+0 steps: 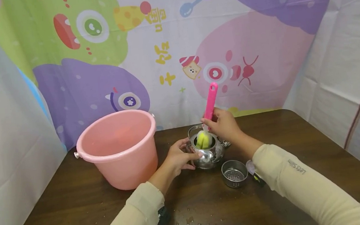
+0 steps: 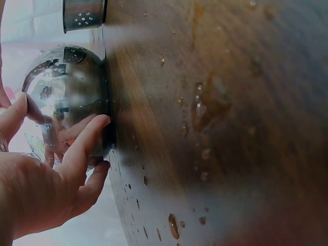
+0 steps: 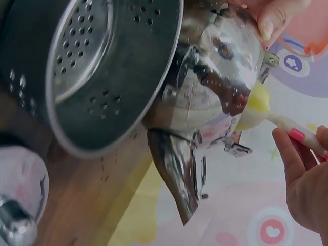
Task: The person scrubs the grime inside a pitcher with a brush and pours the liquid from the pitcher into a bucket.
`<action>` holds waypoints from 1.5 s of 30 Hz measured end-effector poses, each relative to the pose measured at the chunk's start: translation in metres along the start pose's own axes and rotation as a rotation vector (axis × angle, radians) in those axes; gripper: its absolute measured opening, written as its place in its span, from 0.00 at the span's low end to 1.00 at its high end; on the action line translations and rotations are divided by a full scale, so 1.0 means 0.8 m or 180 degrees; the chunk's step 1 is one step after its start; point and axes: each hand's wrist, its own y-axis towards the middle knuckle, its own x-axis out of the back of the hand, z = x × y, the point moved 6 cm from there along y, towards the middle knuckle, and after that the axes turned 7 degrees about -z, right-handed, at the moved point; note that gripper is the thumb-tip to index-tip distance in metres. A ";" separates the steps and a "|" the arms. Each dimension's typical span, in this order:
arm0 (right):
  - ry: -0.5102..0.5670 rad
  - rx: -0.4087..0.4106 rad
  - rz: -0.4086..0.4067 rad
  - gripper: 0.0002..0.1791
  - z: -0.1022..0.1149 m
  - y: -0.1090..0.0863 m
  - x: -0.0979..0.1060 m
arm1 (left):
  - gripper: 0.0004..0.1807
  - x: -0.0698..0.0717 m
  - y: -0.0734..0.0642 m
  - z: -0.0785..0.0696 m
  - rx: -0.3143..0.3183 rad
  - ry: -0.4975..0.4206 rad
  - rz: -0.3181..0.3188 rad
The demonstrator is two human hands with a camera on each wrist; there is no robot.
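Note:
A shiny metal teapot (image 1: 207, 159) stands upright on the table, its top uncovered and its hoop handle (image 1: 193, 128) raised. My left hand (image 1: 177, 158) grips its body from the left, thumb in front; the left wrist view shows fingers (image 2: 84, 146) spread against the polished side. With my right hand (image 1: 226, 124) I hold a sponge brush by its pink handle (image 1: 211, 102). The yellow and white sponge head (image 1: 204, 140) sits in the pot's mouth, its lower end hidden inside. In the right wrist view the spout (image 3: 174, 177) points away from the left hand.
A perforated metal strainer basket (image 1: 234, 173) stands in front of the teapot. Beside it, partly behind the right sleeve, lies a round lid with a metal knob (image 3: 19, 225). A pink bucket (image 1: 126, 163) stands at left. Water drops (image 1: 190, 220) dot the wooden table; a printed cloth hangs behind.

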 end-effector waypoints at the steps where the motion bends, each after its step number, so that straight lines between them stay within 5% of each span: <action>1: -0.0039 0.0047 0.0001 0.09 0.000 0.000 0.002 | 0.42 0.000 0.000 0.000 0.0007 -0.0001 -0.0001; 20: -0.0171 0.0036 0.0382 0.09 0.014 0.004 0.010 | 0.43 -0.002 0.000 0.001 -0.0013 -0.0023 -0.0006; 32: 0.0169 -0.0272 0.0249 0.09 0.010 -0.003 -0.008 | 0.43 0.001 -0.002 -0.001 0.0035 0.0016 -0.0018; 45: -0.0116 -0.0001 0.0031 0.10 0.007 -0.004 -0.003 | 0.42 0.000 -0.004 -0.001 0.0034 0.0006 -0.0025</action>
